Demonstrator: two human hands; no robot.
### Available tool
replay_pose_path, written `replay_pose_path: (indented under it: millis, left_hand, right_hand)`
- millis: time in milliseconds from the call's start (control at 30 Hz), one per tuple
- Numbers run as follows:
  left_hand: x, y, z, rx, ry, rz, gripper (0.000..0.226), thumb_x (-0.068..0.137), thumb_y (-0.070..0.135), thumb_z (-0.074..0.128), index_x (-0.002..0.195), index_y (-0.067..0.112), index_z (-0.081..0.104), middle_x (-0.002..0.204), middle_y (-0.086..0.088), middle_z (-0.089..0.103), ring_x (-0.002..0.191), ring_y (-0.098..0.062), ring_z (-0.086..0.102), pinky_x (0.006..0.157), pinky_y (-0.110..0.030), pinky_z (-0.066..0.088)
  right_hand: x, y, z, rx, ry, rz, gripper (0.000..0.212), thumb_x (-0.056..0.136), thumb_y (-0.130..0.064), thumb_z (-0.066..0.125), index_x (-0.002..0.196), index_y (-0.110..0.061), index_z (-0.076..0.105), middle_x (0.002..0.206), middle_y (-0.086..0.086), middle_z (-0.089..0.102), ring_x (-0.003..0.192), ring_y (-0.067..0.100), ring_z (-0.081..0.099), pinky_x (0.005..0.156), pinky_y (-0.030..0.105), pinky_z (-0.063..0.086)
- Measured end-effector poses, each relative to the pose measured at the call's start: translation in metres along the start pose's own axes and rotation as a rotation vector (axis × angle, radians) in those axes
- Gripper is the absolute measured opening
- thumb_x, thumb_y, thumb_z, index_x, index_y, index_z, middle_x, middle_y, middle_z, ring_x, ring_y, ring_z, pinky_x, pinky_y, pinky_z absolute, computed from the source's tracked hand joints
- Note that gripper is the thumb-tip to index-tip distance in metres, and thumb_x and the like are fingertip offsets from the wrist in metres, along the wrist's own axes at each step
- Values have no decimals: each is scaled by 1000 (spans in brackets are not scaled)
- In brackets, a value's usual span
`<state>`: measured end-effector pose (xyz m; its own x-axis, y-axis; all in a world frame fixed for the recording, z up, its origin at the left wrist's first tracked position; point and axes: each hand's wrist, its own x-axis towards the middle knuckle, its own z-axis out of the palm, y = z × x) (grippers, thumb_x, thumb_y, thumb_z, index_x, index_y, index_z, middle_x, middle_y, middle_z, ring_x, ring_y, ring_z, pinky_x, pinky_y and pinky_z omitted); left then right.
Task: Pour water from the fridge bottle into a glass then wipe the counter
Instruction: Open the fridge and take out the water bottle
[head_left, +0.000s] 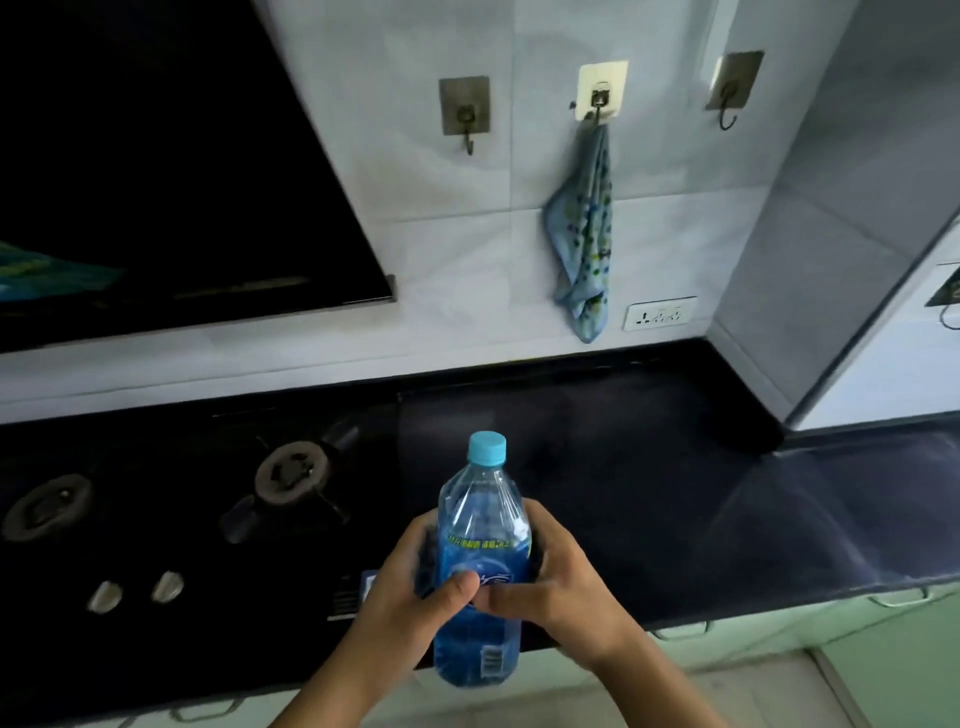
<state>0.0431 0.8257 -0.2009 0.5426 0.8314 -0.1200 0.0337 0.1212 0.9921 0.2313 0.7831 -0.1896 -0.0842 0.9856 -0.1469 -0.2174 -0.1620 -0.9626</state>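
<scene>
A clear plastic water bottle (480, 525) with a blue label and a light blue cap on it is held upright above the front edge of the dark counter (649, 493). My left hand (410, 592) wraps its left side with the thumb across the label. My right hand (561, 587) grips its right side, thumb pointing left. A blue patterned cloth (584, 244) hangs from the middle wall hook above the counter. No glass is in view.
A gas hob with two burners (293, 475) and two knobs (137, 590) fills the counter's left part, under a black hood (156, 182). A wall socket (660, 313) sits right of the cloth. A grey wall corner (810, 291) juts in at right. Green cabinet fronts (831, 623) lie below.
</scene>
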Motion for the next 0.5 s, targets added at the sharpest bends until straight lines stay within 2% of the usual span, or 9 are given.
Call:
replay_pose_path:
  millis: [233,400,500]
  left_hand:
    - [77,-5,51,11,26,-48,57,76,45,84,126,33,60,123,-9,69,114,-27,67,89,-32,55]
    - [119,-27,57,43,-30,-92,53,75,33,84,123,32,61,120,-8,70,113,-28,68,90,-40,57]
    - [143,-38,60,84,-60,-112,55,74,36,84,124,33,60,119,-4,70,111,-24,69,86,-36,58]
  right_hand:
    - [30,-3,-89,-52,-15,85,68,71,-7,88,129,-18,53,118,14,69,108,34,69,93,52,57]
    - [47,4,-125,-93,0,154,67,73,-5,84,130,-21,52,118,9,69,110,28,69,96,49,56]
    - [56,9,-138,-73,33,180,70,74,-4,81,133,-25,50,121,9,69,113,28,67,99,48,54]
